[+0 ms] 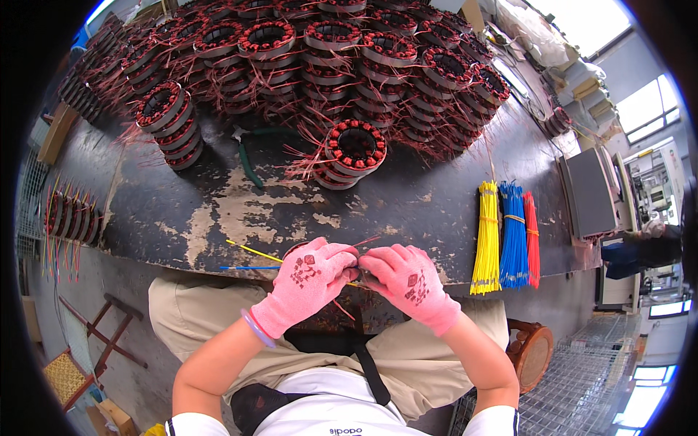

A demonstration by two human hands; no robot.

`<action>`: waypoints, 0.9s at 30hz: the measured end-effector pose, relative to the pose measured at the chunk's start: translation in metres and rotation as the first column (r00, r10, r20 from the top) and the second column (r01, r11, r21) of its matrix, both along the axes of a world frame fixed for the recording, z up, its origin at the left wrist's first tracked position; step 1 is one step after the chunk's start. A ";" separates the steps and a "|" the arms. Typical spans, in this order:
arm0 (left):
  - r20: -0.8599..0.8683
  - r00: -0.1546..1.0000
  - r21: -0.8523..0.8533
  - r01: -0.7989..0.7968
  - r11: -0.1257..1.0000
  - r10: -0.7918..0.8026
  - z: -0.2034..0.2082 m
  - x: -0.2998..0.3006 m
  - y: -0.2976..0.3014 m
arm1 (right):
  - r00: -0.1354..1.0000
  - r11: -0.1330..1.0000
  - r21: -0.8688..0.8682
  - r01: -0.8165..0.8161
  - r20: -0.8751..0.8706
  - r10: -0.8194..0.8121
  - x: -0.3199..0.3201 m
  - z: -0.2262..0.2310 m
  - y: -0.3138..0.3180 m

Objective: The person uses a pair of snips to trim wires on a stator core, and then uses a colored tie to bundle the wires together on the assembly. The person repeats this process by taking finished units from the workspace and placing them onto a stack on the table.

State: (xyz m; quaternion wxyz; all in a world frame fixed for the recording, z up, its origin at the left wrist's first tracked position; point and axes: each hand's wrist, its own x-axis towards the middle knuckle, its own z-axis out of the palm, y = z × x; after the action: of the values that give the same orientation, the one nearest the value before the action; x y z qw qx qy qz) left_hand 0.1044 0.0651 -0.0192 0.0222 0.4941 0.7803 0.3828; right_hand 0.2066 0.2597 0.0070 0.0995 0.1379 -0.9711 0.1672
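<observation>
My left hand (309,282), in a pink glove, and my right hand (408,280), gloved alike, meet fingertip to fingertip at the table's front edge. Both are closed in a pinch. Thin reddish wires (369,240) poke out beside the fingertips; the exact spot they grip is hidden. A yellow wire (254,251) and a blue wire (247,268) run out leftward from beneath my left hand. What they join is mostly covered by the gloves. Beyond my hands stands a short stack of wound motor stators (355,147) with loose red leads.
Many stacked stators fill the table's far side, with a smaller stack (161,109) at left. Green-handled pliers (248,161) lie between. Bundles of yellow wires (486,240), blue wires (513,236) and red wires (532,243) lie at right. A wooden stool (530,356) stands below.
</observation>
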 end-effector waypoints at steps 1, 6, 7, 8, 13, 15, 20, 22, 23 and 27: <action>-0.002 1.000 0.006 -0.002 1.000 0.002 0.000 0.000 0.000 | 0.999 1.000 0.008 -0.018 -0.030 0.018 0.000 -0.002 0.001; 0.000 1.000 -0.018 0.000 1.000 0.000 0.002 0.000 -0.001 | 0.991 0.924 -0.368 0.103 0.118 -0.063 -0.008 -0.017 0.001; 0.000 1.000 -0.021 0.006 1.000 -0.006 0.002 -0.001 0.001 | 0.935 0.771 -0.581 0.259 0.353 -0.048 -0.010 -0.024 0.003; -0.004 1.000 -0.004 0.008 1.000 -0.008 0.001 0.000 0.001 | 0.832 0.559 -0.702 0.442 0.553 0.037 -0.013 -0.033 0.007; 0.023 1.000 -0.007 0.006 1.000 -0.006 0.003 0.001 -0.001 | 0.920 0.808 -0.450 0.381 0.270 -0.283 0.002 0.005 -0.010; 0.009 1.000 0.023 -0.012 1.000 0.012 0.000 0.000 0.000 | 0.975 0.954 -0.201 0.223 0.037 -0.221 0.002 -0.002 -0.009; -0.010 1.000 0.007 0.005 1.000 -0.005 0.001 0.000 0.000 | 0.877 0.774 -0.504 0.384 0.460 -0.136 0.002 -0.020 -0.004; -0.001 1.000 -0.002 0.011 1.000 -0.011 0.003 -0.001 0.001 | 0.612 0.284 -0.635 0.718 0.771 0.176 -0.001 -0.013 -0.001; 0.002 1.000 0.002 0.013 1.000 -0.013 0.002 -0.001 0.000 | 0.618 0.356 -0.629 0.691 0.770 0.160 -0.002 -0.008 0.000; 0.025 1.000 0.010 0.006 1.000 -0.006 0.001 -0.001 0.000 | 0.888 0.841 -0.437 0.318 0.448 -0.103 0.002 0.009 -0.002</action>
State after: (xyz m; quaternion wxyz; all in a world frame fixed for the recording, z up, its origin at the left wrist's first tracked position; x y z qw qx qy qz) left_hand 0.1034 0.0650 -0.0183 0.0310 0.4916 0.7767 0.3927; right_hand 0.2090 0.2577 0.0162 -0.0546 -0.0407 -0.9025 0.4252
